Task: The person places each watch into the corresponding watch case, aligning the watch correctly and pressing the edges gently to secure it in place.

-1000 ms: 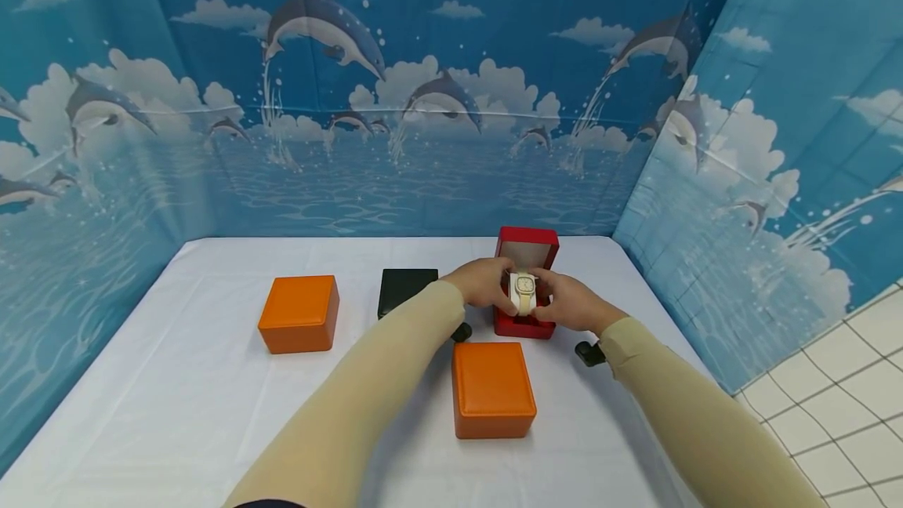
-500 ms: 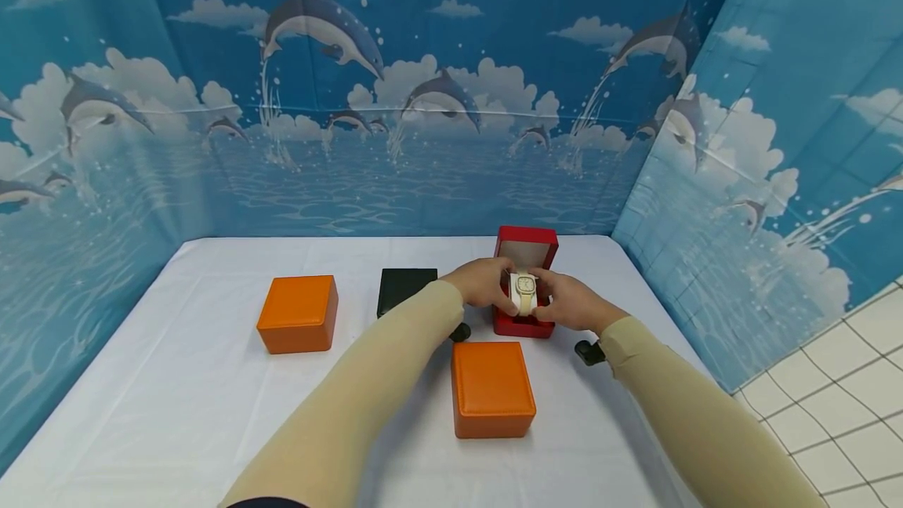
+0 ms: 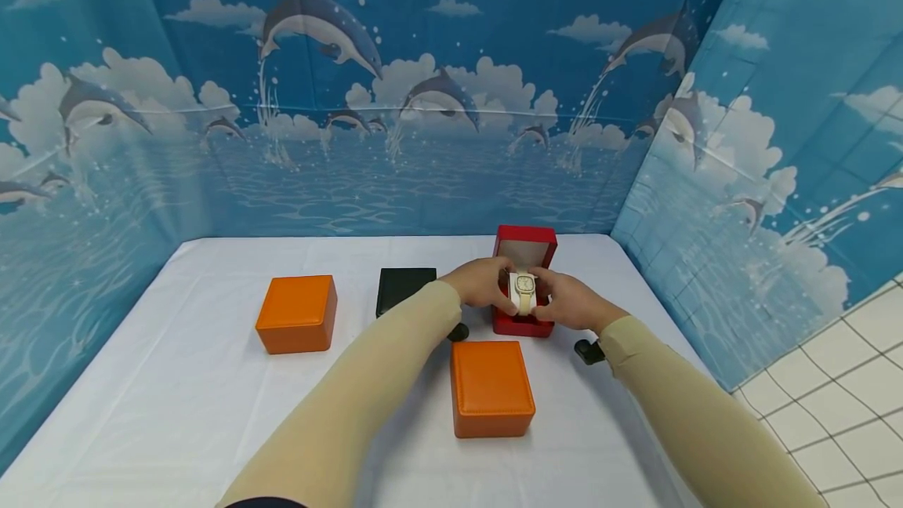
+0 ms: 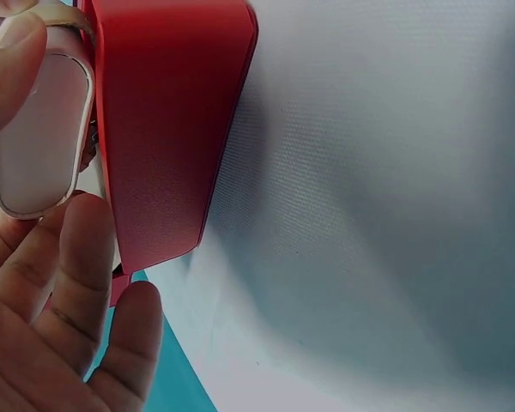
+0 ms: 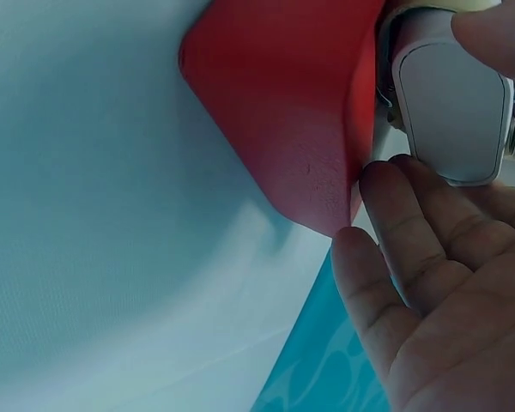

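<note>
A watch with a squarish face and pale yellow strap is wrapped round a white watch cushion. My left hand holds the cushion's left end between thumb and fingers. On the opposite end, my right hand grips the same cushion. Both hold it over the opening of a red watch box, whose lid stands up at the back. In both wrist views the cushion sits above the box's rim, with the white end caps facing out.
An orange box stands closed in front of the red box. Another orange box is at the left, and a dark green box lies partly behind the left forearm. A white cloth covers the table; dolphin-print curtains hang behind.
</note>
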Available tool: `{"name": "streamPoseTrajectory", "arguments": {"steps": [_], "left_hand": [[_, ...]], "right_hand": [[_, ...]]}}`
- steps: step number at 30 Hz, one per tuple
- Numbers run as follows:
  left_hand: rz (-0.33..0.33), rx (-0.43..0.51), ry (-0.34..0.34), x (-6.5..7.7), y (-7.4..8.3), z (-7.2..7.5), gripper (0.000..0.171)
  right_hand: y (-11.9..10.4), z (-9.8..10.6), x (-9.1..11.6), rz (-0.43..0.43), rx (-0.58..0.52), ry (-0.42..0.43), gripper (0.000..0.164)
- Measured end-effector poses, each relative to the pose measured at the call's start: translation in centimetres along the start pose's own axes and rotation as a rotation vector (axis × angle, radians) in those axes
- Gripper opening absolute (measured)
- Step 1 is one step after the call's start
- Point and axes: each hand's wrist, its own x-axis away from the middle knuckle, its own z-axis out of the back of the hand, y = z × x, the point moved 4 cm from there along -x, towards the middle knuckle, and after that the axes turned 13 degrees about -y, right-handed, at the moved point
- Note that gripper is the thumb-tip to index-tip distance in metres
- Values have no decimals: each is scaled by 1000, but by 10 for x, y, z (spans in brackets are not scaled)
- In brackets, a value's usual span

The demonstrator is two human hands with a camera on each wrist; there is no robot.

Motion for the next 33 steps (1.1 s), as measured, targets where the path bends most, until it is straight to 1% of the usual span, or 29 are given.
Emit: {"name": "streamPoseTrajectory", "arguments": {"steps": [4, 11, 15, 19, 23, 27, 33], "left_hand": [[0, 1, 9, 1, 0, 0, 67], [5, 0, 15, 1, -1, -4, 63], [11, -7, 21, 0, -1, -7, 65], [27, -35, 31, 0, -2, -9, 66], [20, -59, 39, 0, 0, -11, 63], [5, -58, 43, 2, 2, -12, 60], [0, -73, 49, 4, 2, -14, 59]], "right_hand": [[0, 0, 0, -6, 11, 6, 77], [2, -3, -2, -16, 26, -9, 81], [3, -4, -2, -12, 39, -23, 81], [4, -4, -3, -15, 37, -33, 80], [5, -5, -4, 1, 45, -31, 77], [5, -5, -3, 17, 57, -35, 75], [5, -3, -1, -33, 103, -46, 78]]}}
